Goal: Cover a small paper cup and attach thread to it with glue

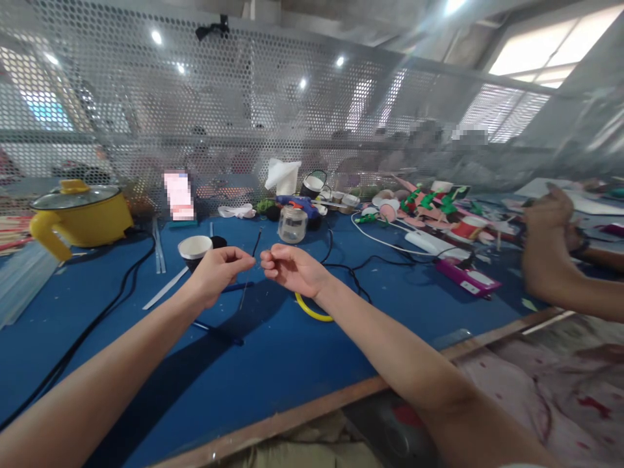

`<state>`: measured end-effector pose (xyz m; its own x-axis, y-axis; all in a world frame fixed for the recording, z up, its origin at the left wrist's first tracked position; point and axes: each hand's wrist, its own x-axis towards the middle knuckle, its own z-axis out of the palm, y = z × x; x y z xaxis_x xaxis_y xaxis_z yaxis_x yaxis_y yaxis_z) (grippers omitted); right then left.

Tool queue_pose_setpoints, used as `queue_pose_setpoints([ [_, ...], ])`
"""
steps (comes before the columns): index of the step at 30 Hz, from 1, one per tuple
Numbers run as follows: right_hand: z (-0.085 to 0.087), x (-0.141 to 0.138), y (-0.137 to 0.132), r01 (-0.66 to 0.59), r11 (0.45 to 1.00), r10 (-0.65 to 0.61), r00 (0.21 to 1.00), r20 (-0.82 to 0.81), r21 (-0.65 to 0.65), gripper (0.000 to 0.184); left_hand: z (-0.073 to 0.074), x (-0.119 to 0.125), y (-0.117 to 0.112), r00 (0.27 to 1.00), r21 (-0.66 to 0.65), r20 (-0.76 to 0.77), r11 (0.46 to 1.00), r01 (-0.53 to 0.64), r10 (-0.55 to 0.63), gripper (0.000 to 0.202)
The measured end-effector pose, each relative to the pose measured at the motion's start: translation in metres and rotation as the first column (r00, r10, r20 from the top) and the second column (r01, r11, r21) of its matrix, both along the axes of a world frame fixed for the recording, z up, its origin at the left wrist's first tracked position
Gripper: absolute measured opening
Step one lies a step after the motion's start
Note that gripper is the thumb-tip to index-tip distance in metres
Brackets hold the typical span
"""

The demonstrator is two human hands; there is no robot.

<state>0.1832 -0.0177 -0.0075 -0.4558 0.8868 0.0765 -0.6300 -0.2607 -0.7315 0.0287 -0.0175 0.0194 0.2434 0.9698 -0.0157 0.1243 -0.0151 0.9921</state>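
My left hand (219,270) and my right hand (292,268) are raised over the blue table (273,364), fingertips almost meeting. Both hands are pinched shut. A thin dark wire or stick (255,245) rises from the pinch of my left hand. What my right hand's fingertips pinch is too small to make out. A yellow ring (308,310) lies on the table under my right wrist. A white paper cup (194,247) stands just behind my left hand.
A yellow pot (80,218) stands at far left with a black cable (112,299) running forward. A clear jar (292,224), glue gun and craft scraps (429,205) crowd the back. Another person's arm (550,260) reaches in at right. A perforated screen (244,104) backs the table.
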Motion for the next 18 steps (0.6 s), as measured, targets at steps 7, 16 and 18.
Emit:
queue_pose_setpoints([
  [7, 0.0002, 0.0011, 0.002, 0.081, 0.995, -0.086, 0.992, 0.092, 0.058, 0.016, 0.0, -0.0006, -0.0001, 1.0, -0.001, 0.003, 1.0, 0.011, -0.011, 0.018],
  [16, -0.0054, -0.0019, -0.0005, 0.093, 0.938, -0.228, 0.89, 0.395, 0.333, 0.019, -0.0048, 0.0017, -0.0034, 0.986, -0.036, -0.058, 0.987, 0.157, -0.159, 0.019],
  [18, -0.0074, -0.0026, -0.0002, 0.108, 0.924, -0.273, 0.857, 0.437, 0.366, 0.021, -0.0054, 0.0009, -0.0033, 0.976, -0.032, -0.096, 0.981, 0.192, -0.195, 0.019],
])
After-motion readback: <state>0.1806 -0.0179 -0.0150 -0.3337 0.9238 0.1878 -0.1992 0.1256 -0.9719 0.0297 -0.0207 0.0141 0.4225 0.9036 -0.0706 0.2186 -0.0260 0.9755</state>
